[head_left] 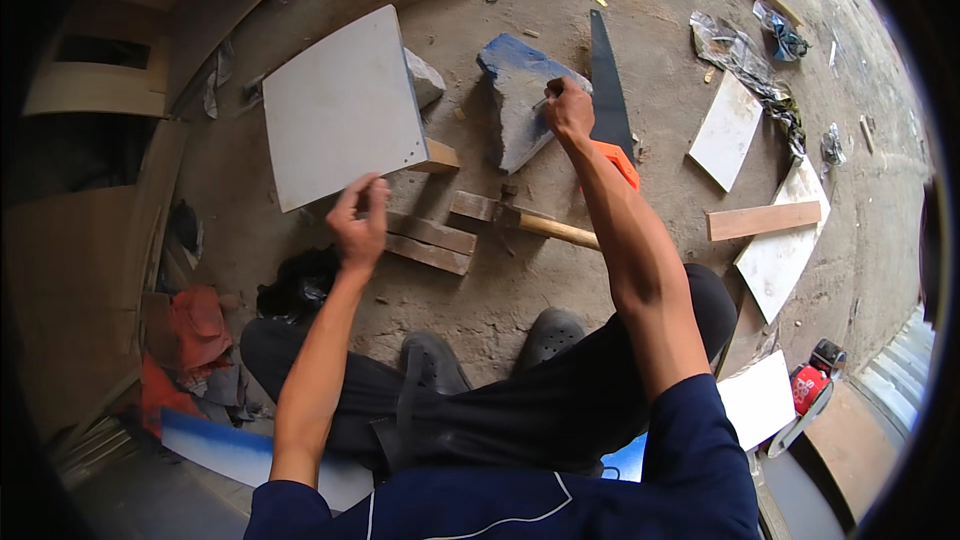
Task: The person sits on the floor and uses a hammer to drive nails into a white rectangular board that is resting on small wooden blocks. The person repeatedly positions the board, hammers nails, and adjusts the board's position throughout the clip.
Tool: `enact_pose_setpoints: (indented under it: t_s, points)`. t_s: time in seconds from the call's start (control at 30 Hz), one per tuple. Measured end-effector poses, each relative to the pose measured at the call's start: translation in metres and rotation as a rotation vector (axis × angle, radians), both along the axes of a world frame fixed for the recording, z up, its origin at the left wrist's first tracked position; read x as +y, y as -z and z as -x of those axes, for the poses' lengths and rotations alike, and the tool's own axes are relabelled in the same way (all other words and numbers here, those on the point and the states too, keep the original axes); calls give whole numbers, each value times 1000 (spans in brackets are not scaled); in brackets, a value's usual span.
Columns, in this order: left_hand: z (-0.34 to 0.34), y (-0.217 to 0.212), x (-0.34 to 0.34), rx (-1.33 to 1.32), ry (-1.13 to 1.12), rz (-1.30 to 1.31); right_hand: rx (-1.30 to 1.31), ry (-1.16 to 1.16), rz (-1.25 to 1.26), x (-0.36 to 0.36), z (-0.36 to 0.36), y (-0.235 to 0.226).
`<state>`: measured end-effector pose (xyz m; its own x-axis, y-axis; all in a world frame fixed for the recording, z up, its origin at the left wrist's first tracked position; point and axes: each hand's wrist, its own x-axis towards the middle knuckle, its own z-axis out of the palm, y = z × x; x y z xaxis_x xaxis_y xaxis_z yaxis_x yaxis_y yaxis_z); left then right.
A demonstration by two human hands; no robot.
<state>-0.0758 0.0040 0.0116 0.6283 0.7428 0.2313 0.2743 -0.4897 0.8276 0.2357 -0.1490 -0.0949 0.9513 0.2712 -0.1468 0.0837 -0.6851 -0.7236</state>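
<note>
Our left hand [360, 225] pinches the lower edge of a grey square board [340, 105], thumb and fingers closed on its rim, holding it tilted above the dirt floor [520, 290]. Our right hand [568, 110] is curled shut on the edge of a blue-painted slab [515, 105], which lies just right of the board. Under the board's lower right corner a small wood block [440, 156] pokes out, and below it two short planks [430, 243] lie side by side on the floor. A hammer [530, 223] with a pale wooden handle rests right of the planks, partly crossed by our right forearm. A handsaw [607, 90] with a dark blade and orange grip lies just beyond the slab, farther right of the board. White panels [727, 130] and a wood strip [763, 220] sit well to the right. Our dark shoes [490, 350] are planted below the planks.
</note>
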Motion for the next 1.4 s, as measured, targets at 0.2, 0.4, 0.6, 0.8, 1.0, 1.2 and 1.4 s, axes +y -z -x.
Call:
enact_pose_setpoints:
  t_s: [0.2,0.4,0.6,0.8,1.0,1.2,1.4]
  points:
    - [41,-10,108,23,-416,-92,-22,-33,-35,5,-12,9]
    - [74,9,140,165,-631,339,-276,-21,-37,19,1,4]
    - [54,-4,161,65,-480,851,80,-562,-148,74,51,-60]
    - [66,20,161,-14,-457,819,615,-631,-83,78,110,-118]
    - [54,-16,87,-131,-351,780,771,-256,-480,49,84,-95]
    - [48,-43,82,-307,-255,675,681,-193,-533,49,64,-110]
    - [41,-118,78,-310,-362,1054,260,-695,-576,28,43,-157]
